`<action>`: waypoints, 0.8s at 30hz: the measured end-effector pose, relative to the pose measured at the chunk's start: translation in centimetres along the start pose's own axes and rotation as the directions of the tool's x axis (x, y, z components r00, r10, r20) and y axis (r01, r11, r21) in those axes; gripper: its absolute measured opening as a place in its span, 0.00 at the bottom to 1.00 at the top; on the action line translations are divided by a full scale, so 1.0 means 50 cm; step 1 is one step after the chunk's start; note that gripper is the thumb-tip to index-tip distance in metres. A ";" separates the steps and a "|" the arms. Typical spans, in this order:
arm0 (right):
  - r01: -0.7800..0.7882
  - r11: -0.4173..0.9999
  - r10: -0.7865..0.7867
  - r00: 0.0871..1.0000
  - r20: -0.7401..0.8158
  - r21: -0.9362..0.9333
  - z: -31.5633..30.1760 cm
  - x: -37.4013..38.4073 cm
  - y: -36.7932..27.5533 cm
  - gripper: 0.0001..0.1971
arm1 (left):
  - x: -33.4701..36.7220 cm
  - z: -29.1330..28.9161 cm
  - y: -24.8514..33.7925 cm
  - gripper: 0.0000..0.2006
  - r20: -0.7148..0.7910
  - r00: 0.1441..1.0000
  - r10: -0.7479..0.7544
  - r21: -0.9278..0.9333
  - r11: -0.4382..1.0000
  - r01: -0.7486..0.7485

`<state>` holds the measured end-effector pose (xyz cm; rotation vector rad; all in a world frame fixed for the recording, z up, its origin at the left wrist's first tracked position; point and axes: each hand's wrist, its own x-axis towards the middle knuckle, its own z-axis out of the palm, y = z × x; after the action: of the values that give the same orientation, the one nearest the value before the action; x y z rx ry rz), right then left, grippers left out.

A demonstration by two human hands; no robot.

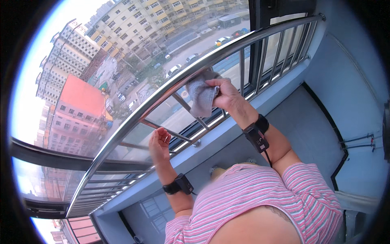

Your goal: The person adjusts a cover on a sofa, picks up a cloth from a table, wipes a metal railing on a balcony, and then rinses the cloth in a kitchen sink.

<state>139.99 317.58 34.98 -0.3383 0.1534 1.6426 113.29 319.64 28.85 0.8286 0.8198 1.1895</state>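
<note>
My right hand (228, 94) grips a grey cloth (202, 97) at one of the upright bars just under the shiny metal handrail (170, 87). The cloth hangs in folds from my fingers and covers part of the bar behind it. Lower and to the left, my left hand (161, 142) is raised beside the railing with its fingers curled in, and nothing shows in them. Both wrists wear a black strap with a small black box; the right one (256, 134) has a cable.
Upright metal bars (242, 71) run below the handrail, in front of large window panes with dark frames (53, 156). A pale ledge (211, 140) carries the bars. Pipes with taps (359, 140) are on the right wall. Buildings and parked cars lie outside, far below.
</note>
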 end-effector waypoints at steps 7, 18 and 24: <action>0.134 0.988 -0.148 0.965 -0.217 -0.076 0.031 -0.112 -0.080 0.14 | -0.096 0.033 -0.046 0.11 -0.148 0.989 0.007 -0.015 1.000 -0.009; 0.175 0.976 -0.170 0.984 0.045 -0.132 -0.043 -0.014 -0.095 0.10 | -0.100 0.090 -0.063 0.11 -0.093 0.995 -0.020 -0.042 0.999 0.016; 0.170 0.933 -0.188 0.982 -0.024 -0.316 -0.070 0.011 -0.118 0.13 | -0.092 0.096 -0.065 0.11 -0.099 0.995 -0.033 -0.063 0.998 0.027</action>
<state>146.22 317.68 32.11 -0.6218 -0.0988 1.4757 118.13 314.07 28.69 0.7082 0.8698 1.2315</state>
